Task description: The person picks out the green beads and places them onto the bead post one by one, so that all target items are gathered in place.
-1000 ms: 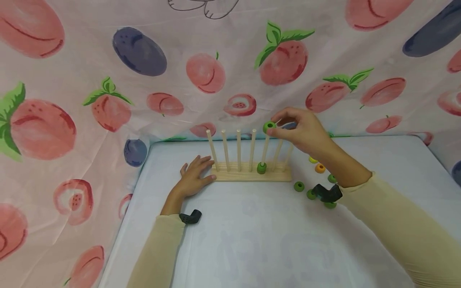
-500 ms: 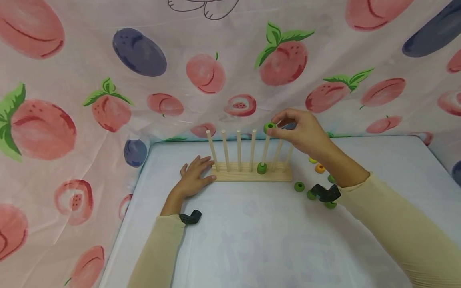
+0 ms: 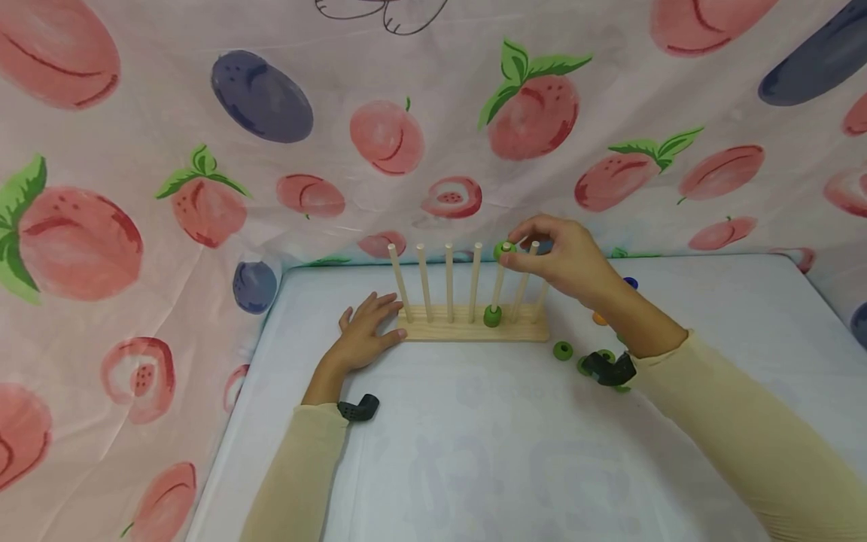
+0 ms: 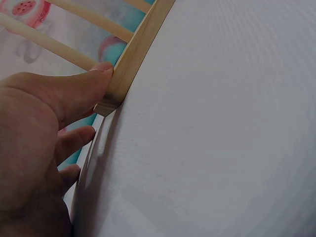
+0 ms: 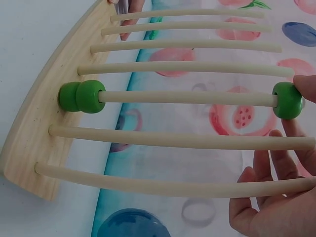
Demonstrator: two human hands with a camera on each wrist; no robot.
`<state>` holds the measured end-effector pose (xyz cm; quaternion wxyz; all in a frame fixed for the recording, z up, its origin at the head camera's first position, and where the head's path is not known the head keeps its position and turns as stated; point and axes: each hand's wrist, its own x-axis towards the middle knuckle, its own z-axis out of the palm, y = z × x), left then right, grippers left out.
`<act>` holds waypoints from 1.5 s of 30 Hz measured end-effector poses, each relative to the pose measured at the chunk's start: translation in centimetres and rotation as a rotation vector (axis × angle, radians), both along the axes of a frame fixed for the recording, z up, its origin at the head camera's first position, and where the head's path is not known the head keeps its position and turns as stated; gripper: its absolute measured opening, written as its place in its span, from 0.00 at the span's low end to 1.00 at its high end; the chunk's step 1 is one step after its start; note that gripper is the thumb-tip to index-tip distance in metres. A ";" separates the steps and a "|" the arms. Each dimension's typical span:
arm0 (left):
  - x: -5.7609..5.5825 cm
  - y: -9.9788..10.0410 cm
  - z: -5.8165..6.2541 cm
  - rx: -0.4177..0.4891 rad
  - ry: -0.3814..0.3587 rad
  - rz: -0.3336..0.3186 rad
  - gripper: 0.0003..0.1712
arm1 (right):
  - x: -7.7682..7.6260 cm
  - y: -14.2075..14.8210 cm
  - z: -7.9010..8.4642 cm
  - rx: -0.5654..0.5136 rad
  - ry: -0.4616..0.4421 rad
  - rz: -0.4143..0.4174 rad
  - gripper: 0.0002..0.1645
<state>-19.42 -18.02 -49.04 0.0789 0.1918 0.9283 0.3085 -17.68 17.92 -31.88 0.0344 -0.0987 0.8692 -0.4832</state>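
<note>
A wooden peg rack (image 3: 447, 331) with a row of upright pegs stands on the white-covered table. My left hand (image 3: 368, 331) holds its left end, thumb at the front and index finger at the back, the other fingers spread off the wood. My right hand (image 3: 565, 252) pinches a green bead (image 5: 288, 100) between thumb and fingertips at the top of the third peg from the right. That peg's tip passes through the bead's hole. Low on the same peg, two green beads (image 5: 81, 97) sit stacked against the base.
Loose beads lie right of the rack: a green bead (image 3: 562, 351) nearest it, several more green ones partly hidden by the right wrist camera (image 3: 609, 367), an orange bead (image 3: 599, 318) and a blue bead (image 3: 631, 283). Fruit-print cloth (image 3: 386, 68) hangs behind the table.
My right hand has lowered slightly, bringing the green bead from above the peg down onto its tip. A blue bead has come into view beyond the wrist. My left hand has not moved.
</note>
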 end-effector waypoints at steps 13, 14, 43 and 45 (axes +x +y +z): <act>-0.1 0.0 0.1 -0.002 -0.002 -0.002 0.34 | -0.2 0.0 -0.1 0.016 0.014 0.005 0.22; -0.1 0.1 0.1 -0.003 -0.005 -0.003 0.34 | -0.2 0.0 -0.1 0.017 0.014 0.004 0.22; 0.0 0.1 0.1 0.007 -0.011 -0.001 0.34 | 0.1 0.2 0.1 -0.018 0.017 0.017 0.21; -0.1 0.1 0.0 0.002 -0.013 0.000 0.34 | 0.0 0.3 0.0 -0.015 0.018 0.017 0.22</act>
